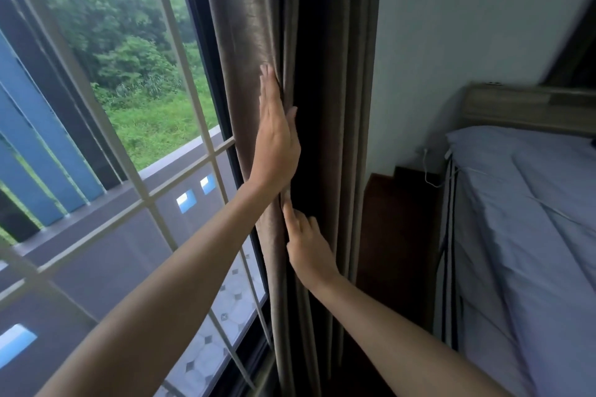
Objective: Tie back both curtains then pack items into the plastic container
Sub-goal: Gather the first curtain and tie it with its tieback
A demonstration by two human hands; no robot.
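A brown curtain (332, 42) hangs gathered in folds at the right side of the window, against the wall corner. My left hand (277, 138) lies flat against its window-side edge, fingers straight and pointing up, pressing the cloth. Just below it, my right hand (306, 248) touches the same folds with the index finger stretched upward and the other fingers partly curled into the cloth. No tie-back band and no plastic container are in view.
A window (135, 190) with white bars fills the left, with a balcony and greenery outside. A bed (529, 235) with pale blue bedding stands at the right. Between bed and curtain sits a dark wooden nightstand (396, 235) with a cable above it.
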